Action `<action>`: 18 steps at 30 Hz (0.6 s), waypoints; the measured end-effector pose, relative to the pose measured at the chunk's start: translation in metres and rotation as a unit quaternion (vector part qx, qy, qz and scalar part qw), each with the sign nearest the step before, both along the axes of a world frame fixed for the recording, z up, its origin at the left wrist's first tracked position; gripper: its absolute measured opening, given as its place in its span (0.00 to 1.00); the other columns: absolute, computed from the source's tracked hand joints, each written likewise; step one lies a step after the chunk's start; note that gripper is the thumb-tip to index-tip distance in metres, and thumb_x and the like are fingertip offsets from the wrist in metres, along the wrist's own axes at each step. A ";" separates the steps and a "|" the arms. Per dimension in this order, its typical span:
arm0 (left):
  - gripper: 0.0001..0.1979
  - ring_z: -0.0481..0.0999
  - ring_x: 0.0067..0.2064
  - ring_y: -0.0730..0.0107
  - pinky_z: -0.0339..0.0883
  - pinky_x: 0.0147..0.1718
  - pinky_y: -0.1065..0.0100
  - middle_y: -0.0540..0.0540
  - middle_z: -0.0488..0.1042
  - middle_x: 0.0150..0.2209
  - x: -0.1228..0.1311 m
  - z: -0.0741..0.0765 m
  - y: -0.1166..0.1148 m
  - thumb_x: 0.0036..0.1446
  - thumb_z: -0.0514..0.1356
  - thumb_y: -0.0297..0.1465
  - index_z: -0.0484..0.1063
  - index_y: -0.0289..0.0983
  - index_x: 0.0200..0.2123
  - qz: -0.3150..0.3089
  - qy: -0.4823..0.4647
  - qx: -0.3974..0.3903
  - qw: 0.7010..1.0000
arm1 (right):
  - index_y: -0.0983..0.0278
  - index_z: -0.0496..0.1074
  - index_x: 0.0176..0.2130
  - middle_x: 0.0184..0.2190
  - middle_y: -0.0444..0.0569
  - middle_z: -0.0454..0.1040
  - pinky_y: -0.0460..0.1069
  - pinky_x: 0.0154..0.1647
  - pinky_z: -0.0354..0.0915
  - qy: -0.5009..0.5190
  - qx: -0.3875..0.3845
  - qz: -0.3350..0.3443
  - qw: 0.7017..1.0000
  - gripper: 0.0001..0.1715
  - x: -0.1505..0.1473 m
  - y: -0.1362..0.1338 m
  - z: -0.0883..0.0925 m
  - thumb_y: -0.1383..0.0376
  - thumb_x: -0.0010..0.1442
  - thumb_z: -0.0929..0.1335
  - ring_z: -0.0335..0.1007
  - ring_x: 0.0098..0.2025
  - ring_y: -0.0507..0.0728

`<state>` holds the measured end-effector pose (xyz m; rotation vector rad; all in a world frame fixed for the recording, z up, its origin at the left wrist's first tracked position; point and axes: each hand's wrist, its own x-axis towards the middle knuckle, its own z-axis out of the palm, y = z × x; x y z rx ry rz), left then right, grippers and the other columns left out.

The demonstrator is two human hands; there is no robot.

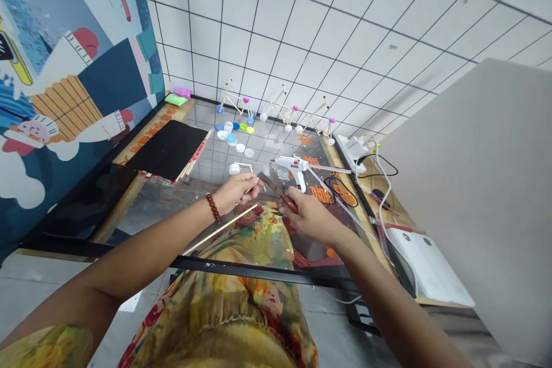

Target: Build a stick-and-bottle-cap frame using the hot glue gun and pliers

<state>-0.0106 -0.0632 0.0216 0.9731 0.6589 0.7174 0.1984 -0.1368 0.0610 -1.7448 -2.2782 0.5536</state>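
Red-brown-handled pliers [272,185] are gripped in my right hand [304,211], their metal jaws pointing left over the glass tabletop. My left hand [236,192], with a beaded bracelet at the wrist, pinches something at the tip of the jaws, too small to make out. Just below the hands a thin wooden stick [222,230] lies slanted on the glass. A white bottle cap with short sticks [235,168] sits behind my left hand. Right behind the pliers is a white glue gun [294,168], a clear glue stick in its rear.
Several loose bottle caps [232,139] lie mid-table. Three small stick-and-cap models [280,109] stand along the tiled wall. A black sheet [170,149] covers wooden sticks on the left. At the right are a power strip [351,152], cables and a white box [425,261].
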 end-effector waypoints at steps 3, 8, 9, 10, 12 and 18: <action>0.13 0.51 0.15 0.85 0.37 0.14 0.78 0.51 0.66 0.21 -0.005 0.004 0.010 0.57 0.61 0.38 0.71 0.32 0.33 0.030 0.013 0.039 0.999 | 0.61 0.60 0.42 0.27 0.43 0.68 0.47 0.30 0.54 -0.001 0.022 -0.039 0.999 0.14 -0.006 0.016 0.005 0.65 0.55 0.66 0.62 0.27 0.54; 0.16 0.51 0.16 0.86 0.39 0.15 0.78 0.51 0.65 0.20 -0.008 0.026 0.030 0.55 0.63 0.41 0.71 0.32 0.31 0.091 0.027 0.101 0.990 | 0.60 0.61 0.33 0.23 0.41 0.64 0.47 0.29 0.52 0.006 0.013 -0.017 1.000 0.07 -0.018 0.042 0.024 0.64 0.54 0.66 0.59 0.26 0.54; 0.16 0.52 0.16 0.86 0.39 0.15 0.78 0.51 0.66 0.20 -0.009 0.031 0.036 0.55 0.63 0.41 0.71 0.32 0.31 0.096 0.032 0.116 0.988 | 0.60 0.59 0.30 0.22 0.40 0.62 0.47 0.29 0.51 0.012 0.018 -0.015 1.000 0.07 -0.020 0.047 0.025 0.65 0.54 0.65 0.58 0.25 0.53; 0.16 0.52 0.16 0.86 0.40 0.15 0.78 0.51 0.65 0.19 -0.010 0.037 0.042 0.55 0.63 0.41 0.71 0.32 0.30 0.095 0.038 0.129 0.986 | 0.59 0.57 0.29 0.22 0.40 0.61 0.47 0.29 0.51 0.022 0.027 -0.019 0.999 0.09 -0.021 0.052 0.025 0.65 0.53 0.65 0.57 0.25 0.53; 0.15 0.50 0.15 0.86 0.38 0.15 0.78 0.51 0.65 0.19 -0.012 0.048 0.055 0.55 0.63 0.41 0.72 0.32 0.31 0.069 0.071 0.144 0.985 | 0.59 0.55 0.28 0.22 0.39 0.61 0.47 0.29 0.50 0.047 0.048 -0.037 0.997 0.11 -0.022 0.060 0.020 0.65 0.53 0.65 0.57 0.26 0.53; 0.10 0.52 0.16 0.84 0.39 0.15 0.78 0.51 0.64 0.20 -0.013 0.064 0.076 0.56 0.61 0.35 0.73 0.32 0.31 -0.003 0.164 0.182 0.970 | 0.59 0.58 0.32 0.24 0.40 0.64 0.47 0.31 0.52 0.114 0.065 -0.075 0.989 0.07 -0.026 0.070 -0.013 0.63 0.55 0.64 0.60 0.27 0.55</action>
